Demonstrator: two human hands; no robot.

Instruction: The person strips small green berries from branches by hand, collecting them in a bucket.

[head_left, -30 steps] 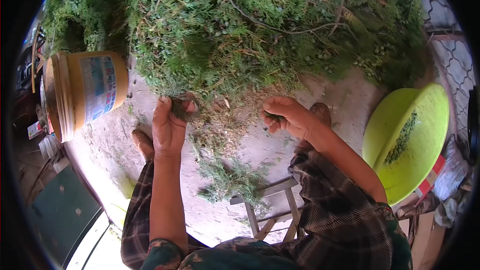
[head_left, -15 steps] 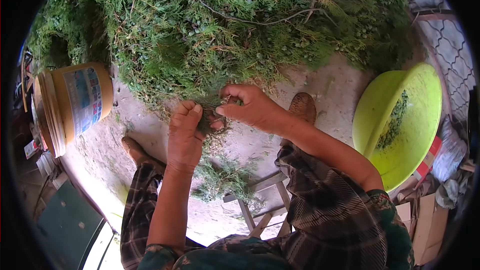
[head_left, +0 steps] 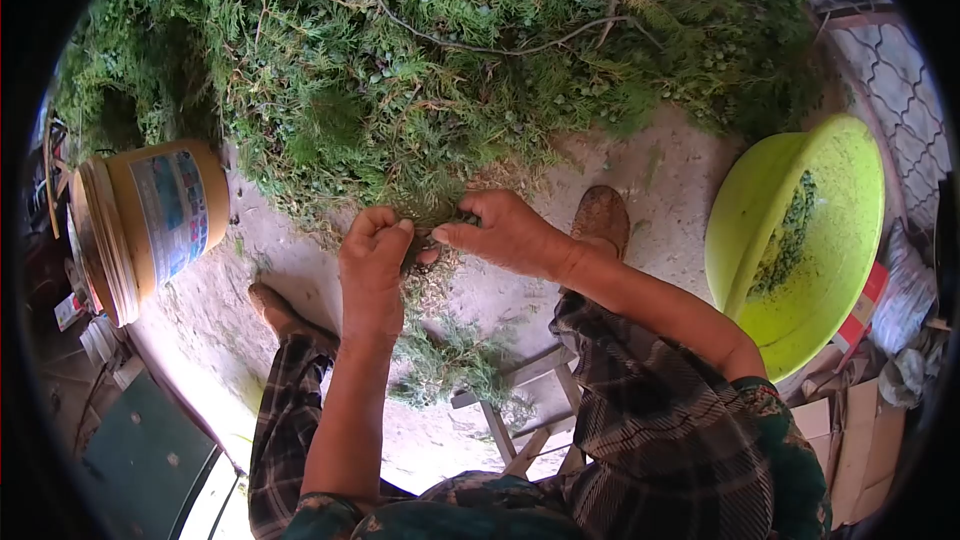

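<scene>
In front of the big heap of cut evergreen branches (head_left: pixel 430 90), my left hand (head_left: pixel 372 260) is closed around an evergreen sprig (head_left: pixel 425 212) whose feathery tip points toward the heap. My right hand (head_left: pixel 512 236) is close beside it, thumb and fingers bent together in a pinch. Something small and dark green shows between the right fingers, too little visible to name. Between the hands the stem end is partly hidden by the fingers. A loose pile of sprigs (head_left: pixel 450 360) lies on the ground below my hands.
At right stands a tilted lime-green basin (head_left: pixel 850 230) with small green pieces inside. A yellowish bucket (head_left: pixel 185 210) with a label is at left. A wooden stool frame (head_left: pixel 495 430) is between my legs, my shoes (head_left: pixel 600 215) flank the work area, and cardboard (head_left: pixel 865 450) lies lower right.
My right hand has shifted slightly right and down, its fingers curling in more tightly. The left hand stays almost in place, and the view has moved a little.
</scene>
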